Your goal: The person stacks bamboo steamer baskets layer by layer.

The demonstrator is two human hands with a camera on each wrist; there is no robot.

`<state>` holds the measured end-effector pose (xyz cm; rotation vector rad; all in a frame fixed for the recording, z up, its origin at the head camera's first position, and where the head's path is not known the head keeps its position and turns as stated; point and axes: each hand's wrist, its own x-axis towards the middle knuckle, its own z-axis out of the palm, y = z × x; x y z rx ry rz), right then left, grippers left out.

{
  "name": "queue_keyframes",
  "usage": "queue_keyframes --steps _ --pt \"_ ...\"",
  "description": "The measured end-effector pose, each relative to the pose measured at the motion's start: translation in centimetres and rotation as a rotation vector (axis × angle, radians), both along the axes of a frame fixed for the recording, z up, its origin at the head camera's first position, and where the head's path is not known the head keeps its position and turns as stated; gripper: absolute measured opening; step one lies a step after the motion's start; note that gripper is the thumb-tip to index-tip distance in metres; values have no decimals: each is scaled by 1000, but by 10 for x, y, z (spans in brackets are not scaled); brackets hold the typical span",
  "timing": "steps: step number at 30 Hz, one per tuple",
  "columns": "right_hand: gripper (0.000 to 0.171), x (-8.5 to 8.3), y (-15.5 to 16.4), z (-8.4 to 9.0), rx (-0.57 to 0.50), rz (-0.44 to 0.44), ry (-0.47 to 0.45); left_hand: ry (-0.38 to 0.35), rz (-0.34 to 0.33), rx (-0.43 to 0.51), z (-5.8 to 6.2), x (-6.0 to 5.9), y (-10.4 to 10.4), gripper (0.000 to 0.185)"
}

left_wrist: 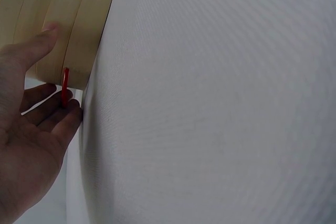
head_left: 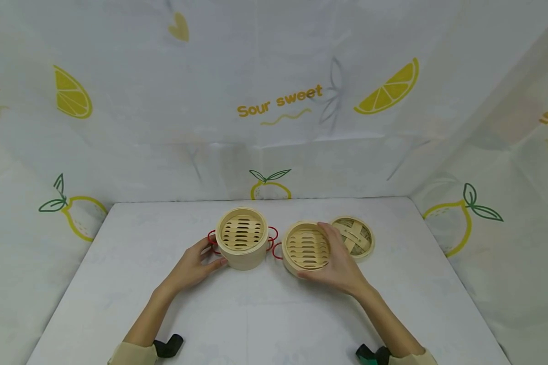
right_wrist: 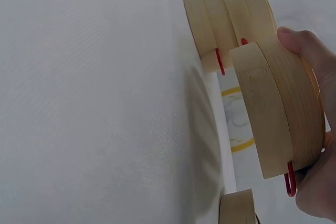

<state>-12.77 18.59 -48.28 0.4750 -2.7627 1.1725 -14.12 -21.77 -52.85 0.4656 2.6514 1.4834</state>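
Note:
A stack of round bamboo steamer baskets [head_left: 244, 259] stands on the table, with a slatted base showing inside the top one and red loop handles at its sides. My left hand [head_left: 195, 266] holds the stack at its left side. In the left wrist view the thumb [left_wrist: 42, 45] lies against the wall, and the other fingers are around a red handle [left_wrist: 65, 87]. To the right, my right hand [head_left: 340, 267] grips another bamboo steamer basket [head_left: 307, 247] across its rim. That basket is raised above the table in the right wrist view, its red handle [right_wrist: 290, 179] hanging at the side.
A woven bamboo lid [head_left: 355, 237] lies on the white table [head_left: 274, 324], just behind and right of my right hand. A white sheet [head_left: 155, 116] with lemon prints rises behind the table and along both sides.

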Motion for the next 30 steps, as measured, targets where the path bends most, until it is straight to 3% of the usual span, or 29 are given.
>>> queue_keyframes --steps 30 --pt "130 3 -1 15 6 -5 43 3 -7 -12 0 -1 -1 74"
